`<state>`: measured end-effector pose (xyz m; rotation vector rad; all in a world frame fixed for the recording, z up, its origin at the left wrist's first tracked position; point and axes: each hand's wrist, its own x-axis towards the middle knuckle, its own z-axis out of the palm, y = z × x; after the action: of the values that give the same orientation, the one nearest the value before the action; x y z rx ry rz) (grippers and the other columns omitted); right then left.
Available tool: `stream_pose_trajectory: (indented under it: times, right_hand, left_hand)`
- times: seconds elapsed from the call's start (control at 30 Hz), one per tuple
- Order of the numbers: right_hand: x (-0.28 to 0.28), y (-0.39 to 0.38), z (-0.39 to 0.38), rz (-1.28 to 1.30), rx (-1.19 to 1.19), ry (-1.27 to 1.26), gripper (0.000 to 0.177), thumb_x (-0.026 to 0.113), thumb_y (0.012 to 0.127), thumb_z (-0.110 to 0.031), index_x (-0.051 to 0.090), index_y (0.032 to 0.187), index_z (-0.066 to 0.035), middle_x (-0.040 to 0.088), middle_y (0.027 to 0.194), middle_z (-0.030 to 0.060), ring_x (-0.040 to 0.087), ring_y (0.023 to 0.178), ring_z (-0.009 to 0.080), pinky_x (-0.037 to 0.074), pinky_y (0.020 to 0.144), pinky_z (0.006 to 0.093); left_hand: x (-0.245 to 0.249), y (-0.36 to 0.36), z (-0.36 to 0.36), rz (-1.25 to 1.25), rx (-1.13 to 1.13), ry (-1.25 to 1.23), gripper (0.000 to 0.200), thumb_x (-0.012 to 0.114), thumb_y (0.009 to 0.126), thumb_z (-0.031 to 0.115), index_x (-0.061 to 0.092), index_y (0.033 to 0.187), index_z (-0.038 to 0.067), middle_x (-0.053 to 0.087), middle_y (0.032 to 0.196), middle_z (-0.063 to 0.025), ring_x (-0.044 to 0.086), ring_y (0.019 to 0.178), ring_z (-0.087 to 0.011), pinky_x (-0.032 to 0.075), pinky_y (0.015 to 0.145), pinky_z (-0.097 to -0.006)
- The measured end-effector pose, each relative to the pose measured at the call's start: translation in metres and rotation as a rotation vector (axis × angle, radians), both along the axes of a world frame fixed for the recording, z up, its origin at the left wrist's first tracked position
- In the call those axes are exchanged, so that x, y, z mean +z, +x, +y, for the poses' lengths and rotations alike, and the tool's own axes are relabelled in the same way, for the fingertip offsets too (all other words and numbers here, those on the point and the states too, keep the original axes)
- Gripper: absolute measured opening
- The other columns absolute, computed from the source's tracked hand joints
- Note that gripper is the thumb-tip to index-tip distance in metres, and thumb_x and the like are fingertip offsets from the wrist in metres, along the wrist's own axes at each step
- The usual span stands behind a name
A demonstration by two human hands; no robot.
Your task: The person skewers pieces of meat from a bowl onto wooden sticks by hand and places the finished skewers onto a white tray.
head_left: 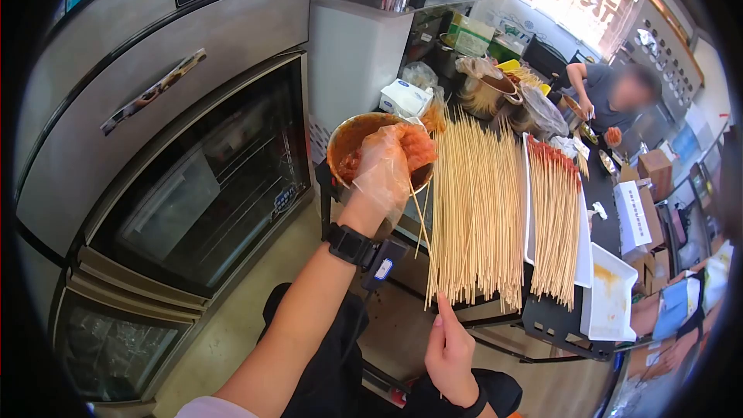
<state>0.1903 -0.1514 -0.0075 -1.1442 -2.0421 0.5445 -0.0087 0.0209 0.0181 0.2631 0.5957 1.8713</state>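
Right of the cabinet (174, 159), my left hand (381, 161) clutches red food (419, 147) over the pot (352, 130), likely catching drips; right hand (452, 352), grip unclear

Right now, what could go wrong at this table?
The bare right hand is close to the near ends of the wooden sticks, so it might knock some askew; those ends seem to jut past the table edge. The left hand, in a red-smeared clear glove over the pot, might drip onto the sticks beside it.
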Motion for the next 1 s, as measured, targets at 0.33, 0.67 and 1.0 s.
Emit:
stream_pose_trajectory:
  times: [0.33, 0.67, 1.0]
  right_hand:
    - [-0.007, -0.010, 0.005, 0.094, 0.034, 0.066, 0.036, 0.044, 0.086, 0.005, 0.046, 0.122, 0.005, 0.046, 0.061, 0.0114, 0.043, 0.049, 0.0153, 0.038, 0.048, 0.0257]
    - [-0.004, -0.002, 0.018, 0.111, -0.021, -0.042, 0.039, 0.045, 0.085, 0.004, 0.045, 0.123, 0.004, 0.046, 0.061, 0.0113, 0.044, 0.049, 0.0153, 0.040, 0.049, 0.0257]
    - [0.005, 0.032, 0.040, 0.147, -0.178, 0.009, 0.038, 0.043, 0.087, 0.001, 0.043, 0.125, 0.003, 0.047, 0.064, 0.0092, 0.044, 0.055, 0.0123, 0.039, 0.053, 0.0251]
  left_hand:
    - [0.001, 0.010, -0.008, 0.273, -0.085, 0.089, 0.034, 0.035, 0.094, 0.028, 0.051, 0.090, -0.002, 0.055, 0.069, -0.0099, 0.058, 0.055, -0.0217, 0.052, 0.055, -0.0342]
    - [0.005, -0.003, 0.001, 0.000, -0.290, 0.077, 0.067, 0.048, 0.084, 0.052, 0.040, 0.112, -0.009, 0.051, 0.107, -0.0232, 0.054, 0.095, -0.0354, 0.046, 0.082, -0.0436]
    - [-0.010, -0.009, 0.010, -0.056, -0.252, 0.138, 0.062, 0.048, 0.085, 0.045, 0.042, 0.111, -0.011, 0.049, 0.111, -0.0221, 0.051, 0.100, -0.0311, 0.044, 0.085, -0.0401]
